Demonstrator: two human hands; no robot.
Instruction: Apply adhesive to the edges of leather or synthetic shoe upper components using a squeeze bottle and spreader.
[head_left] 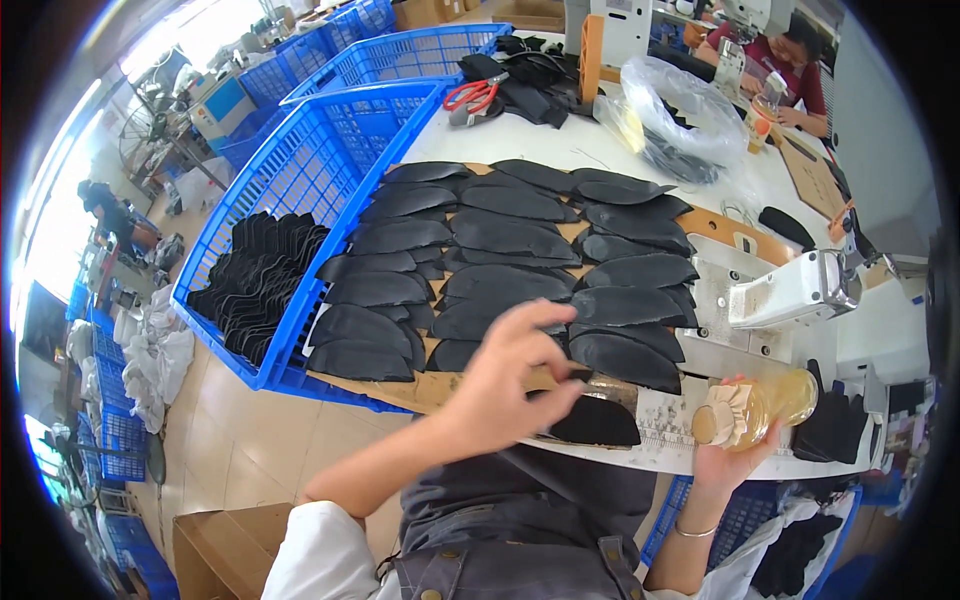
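Note:
My right hand [735, 455] grips a clear bottle [795, 395] of yellowish liquid, tilted on its side at the table's front edge. Crumpled tan wrapping [735, 415] covers its neck. My left hand [510, 375] hovers over the near edge of the work board, fingers curled and slightly blurred. A small dark tip shows by its thumb; I cannot make out what it is. Overlapping rows of black leaf-shaped pieces [510, 235] cover the brown board [430, 390]. One more black piece [595, 422] lies just below my left hand.
A blue crate [265, 370] with stacked black pieces [260, 285] stands at the left. Red-handled cutters [470, 95] and black scraps lie at the back. A white sewing machine [790, 290] stands at the right. Another person [790, 70] works at the far right.

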